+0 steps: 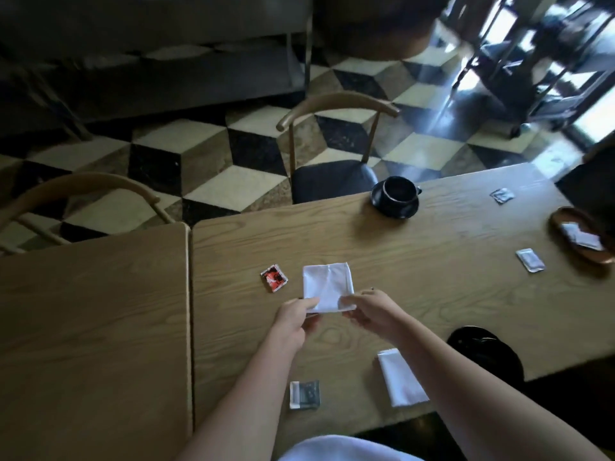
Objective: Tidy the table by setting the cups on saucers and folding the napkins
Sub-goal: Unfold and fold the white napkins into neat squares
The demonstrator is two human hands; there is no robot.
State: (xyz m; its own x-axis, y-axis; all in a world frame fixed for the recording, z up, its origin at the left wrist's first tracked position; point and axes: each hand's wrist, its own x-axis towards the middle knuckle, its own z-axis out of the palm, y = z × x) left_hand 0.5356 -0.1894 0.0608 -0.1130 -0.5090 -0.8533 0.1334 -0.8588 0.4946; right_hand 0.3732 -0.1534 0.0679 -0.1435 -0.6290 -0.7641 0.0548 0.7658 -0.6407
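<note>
Pinching napkin (327, 285) square, corner-on

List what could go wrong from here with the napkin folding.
1. Both hands, left hand and right hand, pinch only the near edge of the white napkin; a pull could undo its fold or skew it.
2. The red sachet lies just beside the napkin and could get swept away.
3. The folded napkin lies near the table edge, close to the right forearm; a brush might knock it off.
</note>
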